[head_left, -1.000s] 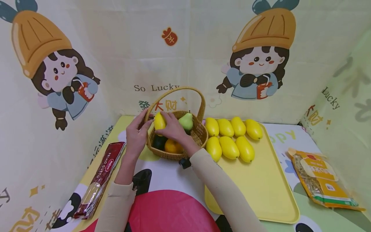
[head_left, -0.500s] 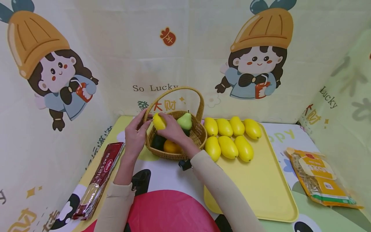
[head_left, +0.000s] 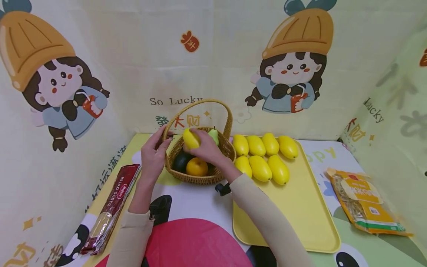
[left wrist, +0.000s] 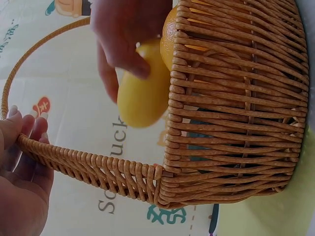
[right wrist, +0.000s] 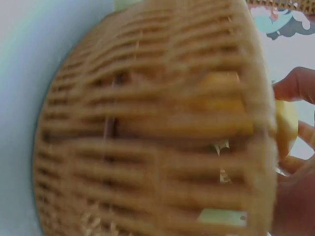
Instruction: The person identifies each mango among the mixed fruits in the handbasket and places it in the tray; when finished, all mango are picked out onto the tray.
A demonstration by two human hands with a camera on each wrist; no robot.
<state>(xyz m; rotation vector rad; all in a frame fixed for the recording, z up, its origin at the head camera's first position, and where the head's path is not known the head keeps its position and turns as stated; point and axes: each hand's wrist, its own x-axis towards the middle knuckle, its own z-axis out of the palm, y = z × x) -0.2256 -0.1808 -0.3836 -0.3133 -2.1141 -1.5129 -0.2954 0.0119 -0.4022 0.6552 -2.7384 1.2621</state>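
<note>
My left hand (head_left: pixel 152 157) holds the left side of the wicker basket's handle (left wrist: pixel 93 169), with its fingers around the cane. Over the basket (head_left: pixel 200 180), my right hand (head_left: pixel 210 149) grips a yellow mango (head_left: pixel 191 138) between thumb and fingers. The left wrist view shows that mango (left wrist: pixel 142 93) above the basket's rim, beside the orange. Inside the basket lie an orange (head_left: pixel 197 167), a dark green fruit (head_left: pixel 181 161) and a light green pear (head_left: pixel 214 136), which the right hand partly covers. The right wrist view is blurred and mostly filled by the basket wall (right wrist: pixel 162 162).
A yellow tray (head_left: pixel 300 215) to the basket's right bears two rows of mangoes (head_left: pixel 261 168). Farther right lies an orange-and-clear bag (head_left: pixel 367 202) of dry food. A long dark red packet (head_left: pixel 115 202) lies at the left. A printed cloth wall (head_left: pixel 227 66) stands behind.
My right hand has shifted the mango rightward, from beside the basket's left handle side toward its middle, covering more of the pear. My left hand stays at the handle.
</note>
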